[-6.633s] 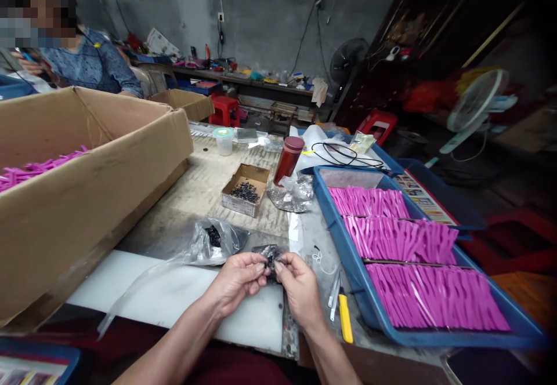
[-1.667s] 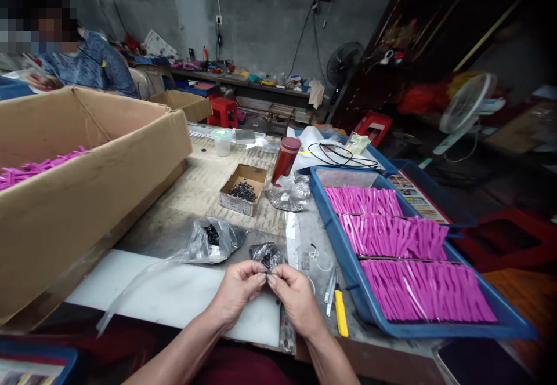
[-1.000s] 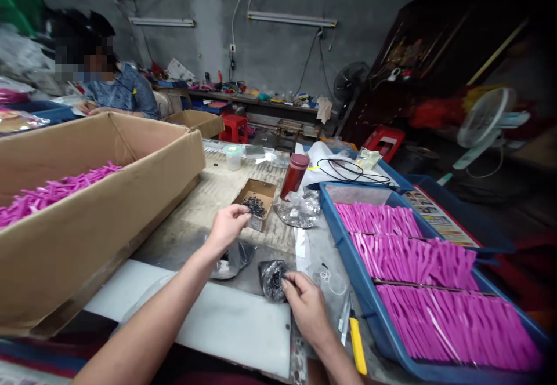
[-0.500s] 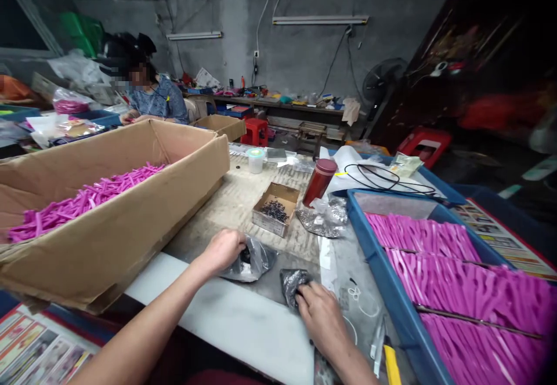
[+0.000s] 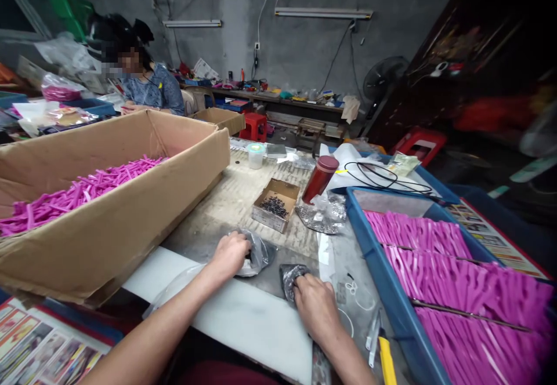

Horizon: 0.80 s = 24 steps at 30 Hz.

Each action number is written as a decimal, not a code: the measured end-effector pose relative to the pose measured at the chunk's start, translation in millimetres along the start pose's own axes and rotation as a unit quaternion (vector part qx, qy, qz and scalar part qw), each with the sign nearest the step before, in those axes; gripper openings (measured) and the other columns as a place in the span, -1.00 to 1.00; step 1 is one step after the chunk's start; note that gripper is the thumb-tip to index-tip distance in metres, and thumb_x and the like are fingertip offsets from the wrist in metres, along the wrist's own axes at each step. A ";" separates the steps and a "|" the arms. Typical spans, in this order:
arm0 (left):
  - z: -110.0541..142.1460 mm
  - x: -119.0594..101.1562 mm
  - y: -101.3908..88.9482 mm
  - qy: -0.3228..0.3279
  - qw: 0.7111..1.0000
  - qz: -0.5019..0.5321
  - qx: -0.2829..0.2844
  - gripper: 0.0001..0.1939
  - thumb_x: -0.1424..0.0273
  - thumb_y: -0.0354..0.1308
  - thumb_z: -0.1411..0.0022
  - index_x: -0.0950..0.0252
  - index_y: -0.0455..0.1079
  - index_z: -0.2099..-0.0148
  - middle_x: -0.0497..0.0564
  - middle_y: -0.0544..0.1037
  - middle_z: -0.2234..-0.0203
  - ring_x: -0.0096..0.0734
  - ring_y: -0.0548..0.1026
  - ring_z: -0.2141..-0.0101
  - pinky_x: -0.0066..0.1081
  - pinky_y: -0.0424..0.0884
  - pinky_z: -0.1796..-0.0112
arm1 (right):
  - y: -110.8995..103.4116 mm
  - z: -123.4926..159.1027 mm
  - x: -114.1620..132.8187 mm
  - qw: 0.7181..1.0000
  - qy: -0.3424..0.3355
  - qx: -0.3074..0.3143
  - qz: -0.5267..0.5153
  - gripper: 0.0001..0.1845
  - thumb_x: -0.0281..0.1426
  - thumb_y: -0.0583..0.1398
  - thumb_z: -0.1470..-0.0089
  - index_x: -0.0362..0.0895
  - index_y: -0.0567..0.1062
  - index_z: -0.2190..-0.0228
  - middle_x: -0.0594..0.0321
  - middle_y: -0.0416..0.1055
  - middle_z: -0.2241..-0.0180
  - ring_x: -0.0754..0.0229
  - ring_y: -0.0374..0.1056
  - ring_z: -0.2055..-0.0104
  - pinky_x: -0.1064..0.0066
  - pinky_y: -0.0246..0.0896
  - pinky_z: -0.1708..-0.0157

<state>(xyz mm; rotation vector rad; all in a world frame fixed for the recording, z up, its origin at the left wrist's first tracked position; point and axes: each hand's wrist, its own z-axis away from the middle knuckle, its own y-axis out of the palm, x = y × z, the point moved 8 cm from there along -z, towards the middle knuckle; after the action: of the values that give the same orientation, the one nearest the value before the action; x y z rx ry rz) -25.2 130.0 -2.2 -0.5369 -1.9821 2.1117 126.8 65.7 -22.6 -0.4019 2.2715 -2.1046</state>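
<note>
My left hand [image 5: 232, 251] is at the mouth of a clear plastic bag [image 5: 261, 254] lying on the table. Its fingers are curled together over something dark, and their tips are hidden. To the right, my right hand [image 5: 317, 307] dips into a small dark plastic bag [image 5: 289, 279]. The fingers there are bent and pressed together, with their tips out of sight inside. Both bags rest just beyond a white board [image 5: 252, 321]. A small cardboard box [image 5: 270, 221] holding many tiny black parts stands behind them.
A large carton [image 5: 130, 228] of pink strips stands left. On the right, a blue tray [image 5: 369, 246] holds rows of pink strips. A dark red cylinder [image 5: 321, 179], a bag of small parts [image 5: 324, 217] and a yellow-handled cutter [image 5: 386, 359] lie about. Another person [image 5: 154, 89] sits beyond.
My left hand has turned and shifted slightly, its fingers curling more over the bag's mouth. My right hand has gone a little deeper into the dark bag. The view has shifted slightly.
</note>
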 end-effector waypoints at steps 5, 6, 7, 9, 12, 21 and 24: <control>6.4 0.8 -7.5 0.009 1.000 0.003 -0.024 -0.76 0.49 -0.15 -0.08 0.28 0.34 0.44 0.01 0.40 0.51 -0.37 0.33 0.41 -0.47 0.17 0.46 | -2.6 2.2 -0.9 1.000 0.006 -0.008 -0.006 -0.87 -0.52 0.06 0.08 -0.13 0.36 0.57 0.24 0.34 0.51 0.16 0.24 0.39 0.39 -0.16 0.42; 7.7 0.4 -9.4 0.008 0.999 0.003 -0.031 -0.76 0.48 -0.16 -0.09 0.28 0.34 0.43 0.01 0.40 0.52 -0.38 0.34 0.42 -0.47 0.17 0.47 | -3.7 2.9 -1.0 1.000 0.007 -0.010 -0.008 -0.87 -0.52 0.06 0.07 -0.12 0.36 0.57 0.24 0.34 0.51 0.16 0.24 0.39 0.39 -0.16 0.42; 8.7 0.1 -11.0 0.007 0.999 0.001 -0.036 -0.76 0.48 -0.16 -0.10 0.28 0.33 0.42 0.00 0.40 0.52 -0.38 0.34 0.42 -0.48 0.17 0.48 | -4.9 3.7 -1.2 1.000 0.007 -0.012 -0.010 -0.87 -0.51 0.06 0.07 -0.12 0.36 0.57 0.24 0.34 0.51 0.17 0.24 0.39 0.40 -0.16 0.42; 9.9 0.1 -12.0 0.001 0.999 -0.002 -0.036 -0.77 0.47 -0.16 -0.10 0.27 0.33 0.43 0.00 0.40 0.53 -0.39 0.35 0.43 -0.48 0.16 0.49 | -6.9 5.1 -1.4 1.000 0.008 -0.014 -0.015 -0.87 -0.51 0.06 0.07 -0.12 0.36 0.56 0.25 0.33 0.51 0.17 0.24 0.39 0.40 -0.16 0.42; 10.2 1.5 -10.3 -0.009 1.000 -0.005 -0.026 -0.78 0.46 -0.14 -0.09 0.27 0.32 0.46 -0.01 0.39 0.53 -0.39 0.36 0.44 -0.49 0.16 0.50 | -9.0 6.2 -1.5 1.000 0.009 -0.017 -0.023 -0.87 -0.50 0.06 0.07 -0.12 0.36 0.57 0.26 0.33 0.51 0.18 0.24 0.40 0.41 -0.15 0.42; 12.8 -2.4 -10.9 -0.003 1.000 0.004 -0.011 -0.78 0.62 -0.11 0.03 0.30 0.29 0.39 0.00 0.38 0.47 -0.39 0.33 0.40 -0.48 0.19 0.43 | -15.7 9.5 -0.6 0.998 0.003 -0.045 -0.037 -0.87 -0.50 0.04 0.07 -0.13 0.34 0.57 0.26 0.34 0.54 0.20 0.24 0.41 0.43 -0.13 0.43; 13.8 -2.7 -12.6 -0.017 1.000 -0.002 -0.016 -0.79 0.61 -0.14 -0.01 0.29 0.27 0.37 0.00 0.37 0.45 -0.40 0.32 0.39 -0.48 0.19 0.42 | -18.0 11.3 -0.2 0.997 -0.006 -0.062 -0.046 -0.85 -0.51 0.02 0.06 -0.14 0.33 0.58 0.26 0.34 0.55 0.21 0.24 0.44 0.44 -0.13 0.44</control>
<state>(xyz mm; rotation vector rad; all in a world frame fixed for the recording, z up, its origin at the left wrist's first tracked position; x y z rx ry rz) -29.4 117.3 11.1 -0.5049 -2.0369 2.1028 132.3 53.6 -5.9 -0.5313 2.4290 -1.9999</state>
